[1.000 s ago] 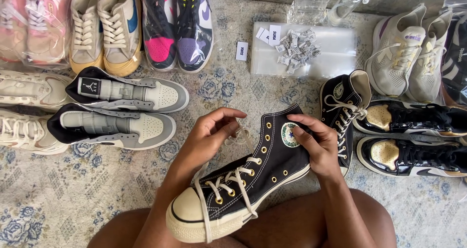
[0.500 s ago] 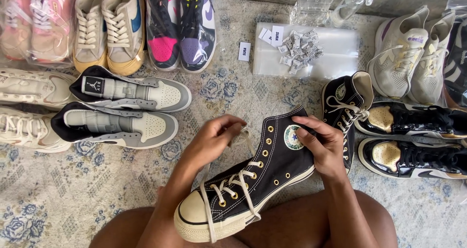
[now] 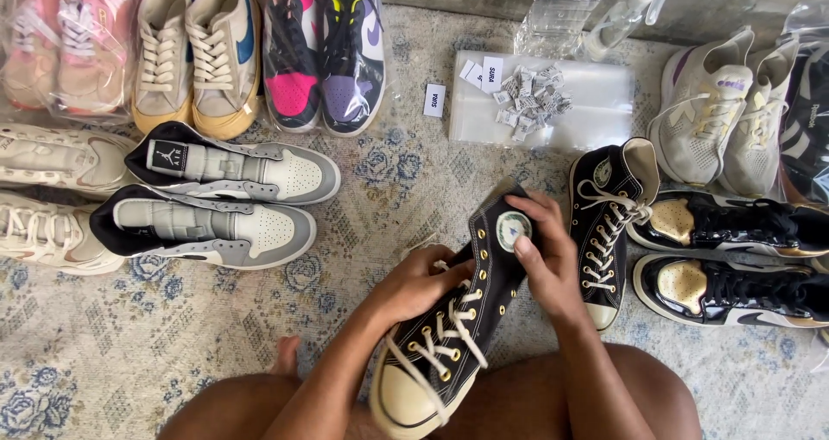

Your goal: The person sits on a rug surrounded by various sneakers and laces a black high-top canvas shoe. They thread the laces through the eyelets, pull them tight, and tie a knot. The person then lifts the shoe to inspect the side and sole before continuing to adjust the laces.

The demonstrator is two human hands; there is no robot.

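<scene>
Setting: patterned blue-and-cream rug (image 3: 129, 354) on the floor, seen from above, ringed with pairs of shoes; bare knees at the bottom edge.

Held shoe: black high-top sneaker (image 3: 458, 319) with cream toe cap, cream laces and gold eyelets, lifted over the lap, toe pointing down toward the wearer, ankle collar tilted up and away.

Left hand (image 3: 423, 280): closed around the lace side of the upper, fingers curled into the laces near the top eyelets.

Right hand (image 3: 544, 259): gripping the ankle side, thumb pressed just beside the round ankle patch (image 3: 513, 230).

Nearest neighbour: matching black high-top (image 3: 604, 224) lying on the rug just to the right, laces loose.

Further right: pair of glossy black-and-gold sneakers (image 3: 734, 259), close together; beyond them pale grey running shoes (image 3: 725, 112).

Left side: pair of grey-and-white high-tops (image 3: 216, 198) with straps, white sneakers (image 3: 52, 189) beside them.

Top row: tan pair with blue marks (image 3: 194, 51), pink-and-purple pair (image 3: 324, 51) in clear wrap, pink pair (image 3: 60, 43) in plastic.

Top centre: clear plastic bag (image 3: 596, 116) flat on the rug with a heap of small packets (image 3: 531, 94) on it, loose paper tags (image 3: 434, 100) alongside.

Risk: loose lace ends hanging over the toe, likely to snag on fingers or pull out of an eyelet if tugged unevenly; grip mostly on soft canvas, so a slip could drop the shoe onto the matching one.
</scene>
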